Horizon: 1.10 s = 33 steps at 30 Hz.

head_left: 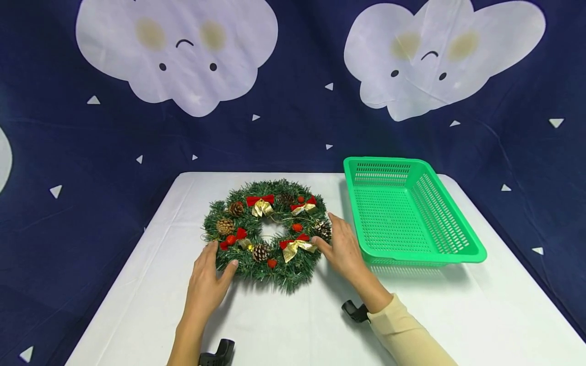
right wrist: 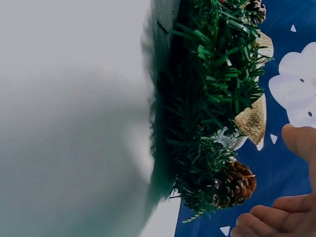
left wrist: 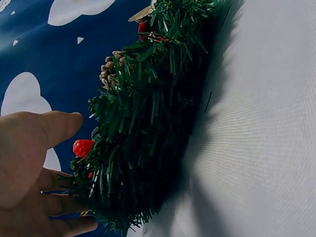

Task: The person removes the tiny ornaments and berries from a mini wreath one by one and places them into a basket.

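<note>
A green Christmas wreath (head_left: 293, 277) lies flat on the white table, decked with pine cones (head_left: 261, 252), red berries and red-and-gold bows (head_left: 296, 246). At its lower left edge is my left hand (head_left: 205, 282), thumb spread away from the fingers. The left wrist view shows those fingers (left wrist: 59, 203) against the outer greenery, their tips partly hidden. By the right edge, my right hand (head_left: 344, 250) has its thumb near a gold bow. In the right wrist view its loosely extended fingers (right wrist: 276, 217) are beside a pine cone (right wrist: 236, 185); contact there is unclear.
A green plastic basket (head_left: 458, 223) with slotted sides stands on the table (head_left: 293, 330) to the right of the wreath, close to my right hand. Behind the table hangs a dark blue cloth (head_left: 293, 137) printed with clouds and small triangles.
</note>
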### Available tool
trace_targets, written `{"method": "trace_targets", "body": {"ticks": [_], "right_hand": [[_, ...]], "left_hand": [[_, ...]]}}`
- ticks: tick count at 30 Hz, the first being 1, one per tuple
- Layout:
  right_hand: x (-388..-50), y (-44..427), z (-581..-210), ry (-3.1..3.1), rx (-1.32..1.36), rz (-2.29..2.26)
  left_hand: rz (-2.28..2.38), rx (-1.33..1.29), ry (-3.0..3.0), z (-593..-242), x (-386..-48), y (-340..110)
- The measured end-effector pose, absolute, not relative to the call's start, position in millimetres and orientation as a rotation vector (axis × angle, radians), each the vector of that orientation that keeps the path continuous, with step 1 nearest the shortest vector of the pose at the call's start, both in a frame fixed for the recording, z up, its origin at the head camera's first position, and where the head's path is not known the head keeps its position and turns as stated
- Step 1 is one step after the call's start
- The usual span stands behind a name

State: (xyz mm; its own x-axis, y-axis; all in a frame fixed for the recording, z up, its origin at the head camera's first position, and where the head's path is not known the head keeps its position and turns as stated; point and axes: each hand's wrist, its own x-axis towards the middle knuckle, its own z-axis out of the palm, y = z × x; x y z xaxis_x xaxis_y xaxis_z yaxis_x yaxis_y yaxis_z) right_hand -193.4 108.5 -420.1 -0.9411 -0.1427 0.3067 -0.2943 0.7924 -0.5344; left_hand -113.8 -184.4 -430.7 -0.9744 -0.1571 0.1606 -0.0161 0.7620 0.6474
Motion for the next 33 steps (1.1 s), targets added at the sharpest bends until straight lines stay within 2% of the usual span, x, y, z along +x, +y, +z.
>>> {"method": "trace_targets", "body": {"ticks": [33], "right_hand": [[-209.8, 105.7, -437.3, -2.760, 0.219, 0.931]], "left_hand": [[-1.041, 0.151, -2.800, -432.4, -124.1, -186.1]]}}
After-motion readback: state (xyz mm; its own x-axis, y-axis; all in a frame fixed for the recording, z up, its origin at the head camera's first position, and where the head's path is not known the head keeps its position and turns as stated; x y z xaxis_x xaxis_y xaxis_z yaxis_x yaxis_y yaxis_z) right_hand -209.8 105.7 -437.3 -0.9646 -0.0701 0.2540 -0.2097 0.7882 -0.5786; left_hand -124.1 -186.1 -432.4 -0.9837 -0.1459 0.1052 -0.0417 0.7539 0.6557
